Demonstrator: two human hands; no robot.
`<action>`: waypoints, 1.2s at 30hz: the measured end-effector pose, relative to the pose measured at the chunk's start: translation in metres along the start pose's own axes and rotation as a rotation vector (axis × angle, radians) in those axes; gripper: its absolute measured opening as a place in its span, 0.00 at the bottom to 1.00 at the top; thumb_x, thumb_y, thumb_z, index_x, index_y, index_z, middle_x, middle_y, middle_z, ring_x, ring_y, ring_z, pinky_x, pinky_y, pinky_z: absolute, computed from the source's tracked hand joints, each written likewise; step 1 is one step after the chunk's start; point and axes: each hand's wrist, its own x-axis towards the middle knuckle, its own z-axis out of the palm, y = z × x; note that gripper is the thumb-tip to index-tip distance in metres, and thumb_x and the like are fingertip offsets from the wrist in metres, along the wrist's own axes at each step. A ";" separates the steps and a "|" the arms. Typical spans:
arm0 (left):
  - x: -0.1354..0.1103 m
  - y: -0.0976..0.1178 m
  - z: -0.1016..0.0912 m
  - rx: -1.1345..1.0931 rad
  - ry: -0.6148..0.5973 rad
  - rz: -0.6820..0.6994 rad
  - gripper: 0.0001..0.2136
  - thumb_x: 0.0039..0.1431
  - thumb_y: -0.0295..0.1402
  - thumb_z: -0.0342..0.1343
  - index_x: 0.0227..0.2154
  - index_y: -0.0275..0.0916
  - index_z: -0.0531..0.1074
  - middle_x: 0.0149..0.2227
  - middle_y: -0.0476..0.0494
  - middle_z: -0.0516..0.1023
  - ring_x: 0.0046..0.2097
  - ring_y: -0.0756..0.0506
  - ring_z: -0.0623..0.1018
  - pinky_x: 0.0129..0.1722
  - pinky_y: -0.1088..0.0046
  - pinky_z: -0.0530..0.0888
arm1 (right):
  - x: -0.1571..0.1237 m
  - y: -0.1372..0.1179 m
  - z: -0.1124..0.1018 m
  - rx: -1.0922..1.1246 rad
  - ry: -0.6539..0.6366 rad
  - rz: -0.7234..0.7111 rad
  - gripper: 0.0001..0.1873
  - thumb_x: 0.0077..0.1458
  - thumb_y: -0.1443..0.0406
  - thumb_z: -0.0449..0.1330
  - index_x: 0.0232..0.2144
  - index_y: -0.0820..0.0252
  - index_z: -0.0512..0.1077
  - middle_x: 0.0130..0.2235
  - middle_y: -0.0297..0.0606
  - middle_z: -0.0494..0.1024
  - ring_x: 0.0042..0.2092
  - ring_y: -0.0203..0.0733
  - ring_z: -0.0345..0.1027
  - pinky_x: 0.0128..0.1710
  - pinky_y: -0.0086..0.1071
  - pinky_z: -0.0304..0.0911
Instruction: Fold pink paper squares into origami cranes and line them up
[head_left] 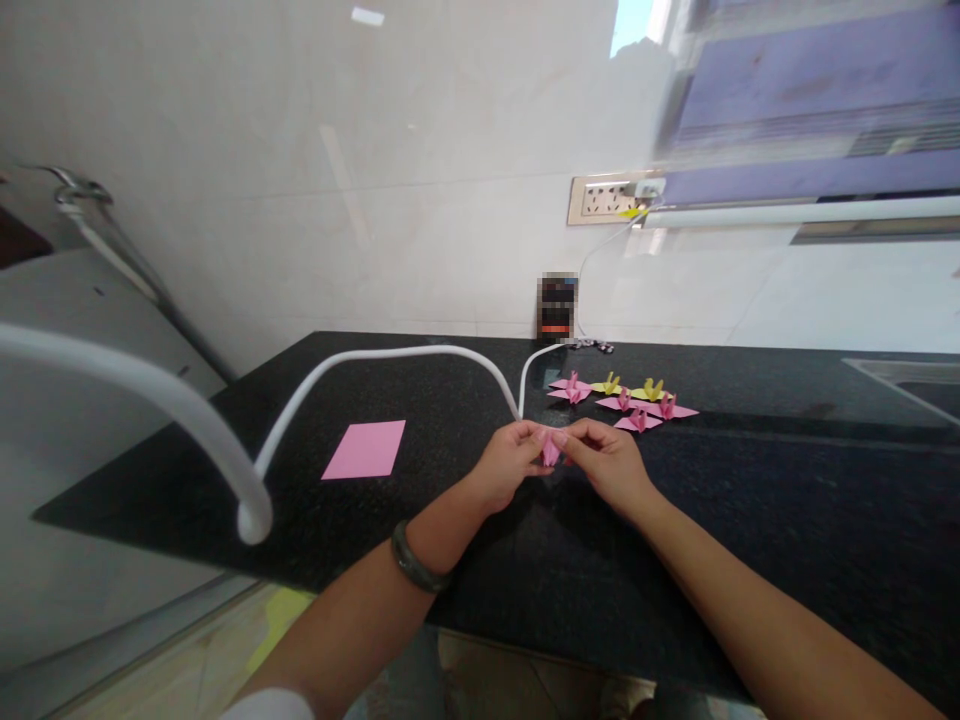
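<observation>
A small folded pink paper crane is pinched between both hands above the dark countertop. My left hand grips its left side with thumb and fingers. On the other side my right hand is closed on the paper, fingertips near those of the left. Parts of the folded paper are hidden behind the fingers. Just beyond my right hand stand several finished paper cranes, pink ones and yellow ones. Left of my hands lies a flat square of pink paper.
A white bendable tube arches over the counter's left part, its thick end close to the camera. Against the wall leans a phone-like device, its screen blurred. A thin cable rises to the wall socket. A sink edge shows far right.
</observation>
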 end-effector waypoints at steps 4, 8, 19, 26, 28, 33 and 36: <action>0.000 -0.002 -0.002 0.007 -0.052 -0.042 0.15 0.48 0.44 0.47 0.26 0.35 0.64 0.22 0.49 0.66 0.23 0.54 0.68 0.25 0.75 0.69 | 0.000 -0.002 0.000 0.122 -0.087 0.040 0.12 0.48 0.58 0.53 0.27 0.61 0.70 0.23 0.34 0.70 0.24 0.33 0.62 0.26 0.30 0.60; 0.001 -0.002 -0.003 0.007 -0.074 -0.048 0.15 0.48 0.45 0.46 0.26 0.35 0.63 0.21 0.50 0.65 0.22 0.54 0.67 0.24 0.76 0.68 | -0.001 -0.006 0.002 0.213 -0.123 0.071 0.12 0.44 0.60 0.57 0.31 0.60 0.69 0.26 0.34 0.71 0.24 0.32 0.62 0.26 0.29 0.60; 0.006 -0.007 -0.006 0.233 0.040 0.113 0.14 0.49 0.42 0.45 0.27 0.34 0.65 0.22 0.49 0.65 0.24 0.54 0.66 0.24 0.77 0.66 | 0.000 0.001 0.002 0.059 -0.068 0.052 0.11 0.44 0.61 0.55 0.30 0.62 0.69 0.24 0.33 0.69 0.24 0.32 0.61 0.24 0.27 0.59; 0.005 -0.005 -0.004 0.462 0.236 0.385 0.11 0.43 0.36 0.55 0.30 0.35 0.68 0.28 0.47 0.68 0.30 0.52 0.69 0.29 0.77 0.67 | -0.002 0.001 0.002 -0.288 0.050 -0.084 0.09 0.46 0.62 0.53 0.26 0.62 0.68 0.24 0.34 0.69 0.26 0.34 0.61 0.26 0.28 0.57; 0.003 -0.002 -0.003 0.508 0.209 0.449 0.09 0.43 0.36 0.54 0.27 0.35 0.69 0.30 0.45 0.68 0.33 0.51 0.69 0.31 0.76 0.68 | -0.002 -0.001 0.002 -0.366 0.077 -0.131 0.08 0.47 0.62 0.52 0.26 0.62 0.68 0.25 0.35 0.68 0.26 0.34 0.60 0.26 0.28 0.56; 0.000 0.000 -0.003 0.644 0.113 0.510 0.09 0.45 0.35 0.53 0.29 0.36 0.70 0.32 0.44 0.69 0.36 0.49 0.69 0.38 0.72 0.67 | -0.002 -0.003 -0.001 -0.478 0.092 -0.227 0.07 0.48 0.64 0.52 0.26 0.61 0.68 0.25 0.35 0.67 0.27 0.34 0.60 0.26 0.28 0.55; 0.001 0.000 -0.006 0.735 0.121 0.531 0.09 0.43 0.35 0.55 0.29 0.37 0.70 0.32 0.44 0.69 0.37 0.49 0.69 0.39 0.71 0.66 | -0.001 -0.004 -0.004 -0.477 0.033 -0.268 0.07 0.49 0.64 0.51 0.27 0.60 0.68 0.26 0.36 0.68 0.28 0.35 0.61 0.27 0.28 0.56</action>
